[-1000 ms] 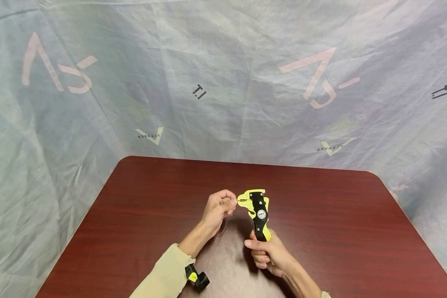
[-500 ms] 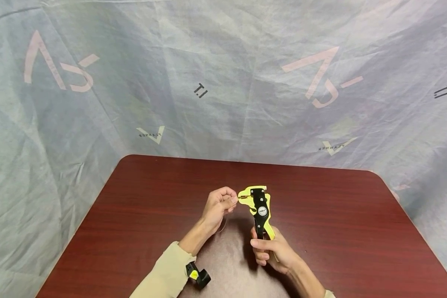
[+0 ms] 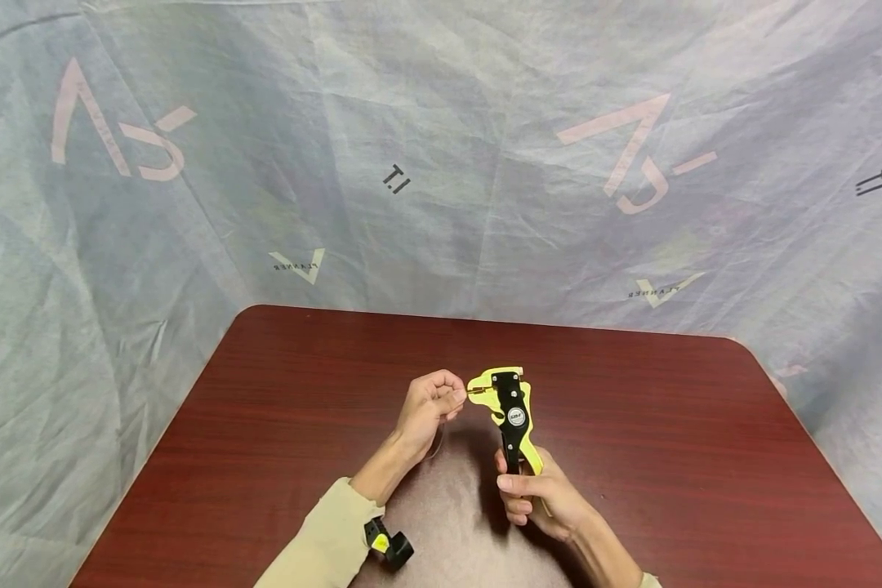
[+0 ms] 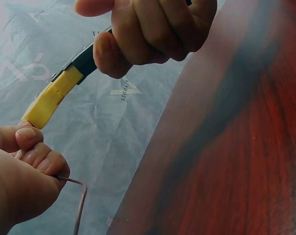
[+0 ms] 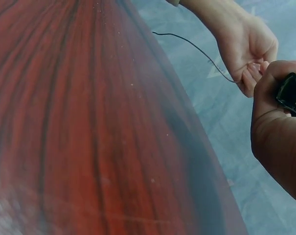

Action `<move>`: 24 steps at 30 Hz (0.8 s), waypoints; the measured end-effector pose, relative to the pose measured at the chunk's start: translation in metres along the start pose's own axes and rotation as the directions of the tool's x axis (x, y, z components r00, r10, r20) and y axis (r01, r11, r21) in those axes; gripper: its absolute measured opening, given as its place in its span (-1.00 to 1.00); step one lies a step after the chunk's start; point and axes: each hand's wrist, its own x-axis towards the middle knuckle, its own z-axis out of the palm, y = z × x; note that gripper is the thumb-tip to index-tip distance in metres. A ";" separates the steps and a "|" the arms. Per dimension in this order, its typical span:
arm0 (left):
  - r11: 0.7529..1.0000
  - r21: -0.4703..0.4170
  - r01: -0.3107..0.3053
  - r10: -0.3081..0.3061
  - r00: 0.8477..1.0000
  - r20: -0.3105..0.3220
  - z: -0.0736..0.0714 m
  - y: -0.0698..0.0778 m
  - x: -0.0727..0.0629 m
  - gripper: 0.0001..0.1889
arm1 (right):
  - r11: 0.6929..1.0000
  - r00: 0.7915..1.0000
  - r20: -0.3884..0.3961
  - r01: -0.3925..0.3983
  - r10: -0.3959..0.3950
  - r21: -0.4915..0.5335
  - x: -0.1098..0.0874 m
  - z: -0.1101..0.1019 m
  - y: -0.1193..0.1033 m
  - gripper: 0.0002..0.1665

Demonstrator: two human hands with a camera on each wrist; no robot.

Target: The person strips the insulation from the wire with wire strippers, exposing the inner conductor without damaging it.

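Note:
A yellow and black wire stripper (image 3: pixel 515 418) stands upright above the table, its head turned left. My right hand (image 3: pixel 540 496) grips it by the handles, which are a little spread. My left hand (image 3: pixel 425 414) pinches a thin wire between thumb and fingertips, right at the stripper's mouth. The wire's loose length (image 4: pixel 82 203) bends down out of the left fist in the left wrist view, and a long dark curve of the wire (image 5: pixel 201 50) shows in the right wrist view. Fingers hide the wire's held part; how deep its end sits in the mouth is unclear.
The hands work over a reddish-brown wooden table (image 3: pixel 669 425) with rounded far corners. Behind and beside it hangs a grey printed cloth (image 3: pixel 441 147). A black strap mount (image 3: pixel 389 545) sits on the left sleeve (image 3: pixel 331 531).
The stripper's handles have spread apart as the right hand's grip loosened. The right hand has shifted slightly up and right. The left hand stays nearly in place, still pinching the wire.

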 end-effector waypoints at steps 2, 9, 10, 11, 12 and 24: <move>1.000 -0.001 0.004 -0.004 1.000 -0.001 0.000 0.000 0.000 -0.77 | 1.000 1.000 -0.001 -0.002 0.002 -0.002 0.000 0.000 -0.001 -0.74; 1.000 -0.001 0.004 -0.004 1.000 0.000 -0.003 0.000 -0.002 -0.77 | 1.000 1.000 -0.005 -0.018 0.018 -0.007 -0.001 0.000 0.000 -0.78; 1.000 0.001 0.003 -0.003 1.000 0.002 -0.004 0.000 -0.002 -0.77 | 1.000 1.000 -0.005 -0.023 0.023 -0.007 -0.001 0.000 0.000 -0.79; 1.000 0.002 0.003 -0.003 1.000 0.005 -0.004 0.000 -0.002 -0.78 | 1.000 1.000 -0.005 -0.029 0.029 -0.008 -0.001 0.000 0.001 -0.81; 1.000 0.004 0.005 -0.005 1.000 0.006 -0.005 -0.001 -0.002 -0.79 | 0.999 0.999 -0.007 -0.035 0.035 -0.007 -0.001 0.000 0.001 -0.82; 1.000 -0.003 0.009 -0.009 1.000 0.019 -0.006 -0.004 -0.002 -0.89 | 0.999 0.999 -0.009 -0.039 0.039 -0.006 -0.002 -0.001 0.002 -0.84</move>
